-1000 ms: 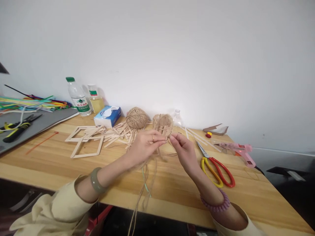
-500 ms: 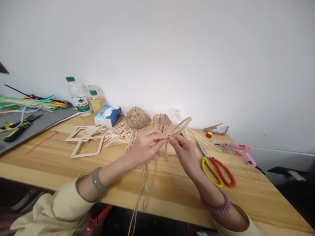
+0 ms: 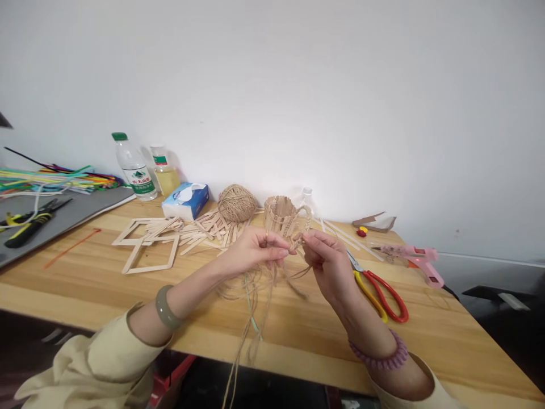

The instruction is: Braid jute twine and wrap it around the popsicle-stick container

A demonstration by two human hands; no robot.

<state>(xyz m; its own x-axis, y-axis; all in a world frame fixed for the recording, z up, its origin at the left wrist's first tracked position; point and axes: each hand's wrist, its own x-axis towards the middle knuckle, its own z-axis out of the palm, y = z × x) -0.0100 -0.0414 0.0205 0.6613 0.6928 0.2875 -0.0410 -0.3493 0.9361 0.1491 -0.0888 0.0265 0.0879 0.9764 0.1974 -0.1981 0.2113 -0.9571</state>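
Above the middle of the table, my left hand [image 3: 255, 249] and my right hand [image 3: 327, 258] meet fingertip to fingertip. Both pinch a braid of brown twine [image 3: 307, 217], whose looped end curves up past my right fingers. Loose twine strands [image 3: 256, 315] trail from below my hands over the table's front edge, with a thin green strand among them. Just behind the braid stands a small cup of wooden craft sticks [image 3: 279, 211]. To its left sits a ball of twine [image 3: 237, 203]. Exactly how the strands cross between my fingertips is too small to tell.
Scissors [image 3: 385, 289] with red and yellow handles lie right of my right hand, near a pink glue gun [image 3: 419, 258]. Leftward are loose craft sticks [image 3: 208, 227], stick frames [image 3: 151, 267], a tissue box [image 3: 186, 201], bottles [image 3: 138, 173], pliers [image 3: 32, 227] and pipe cleaners [image 3: 63, 179].
The braid's end has swung from pointing up and right into an upright loop. My right hand has turned and shifted slightly right; my left fingers have dropped a little.
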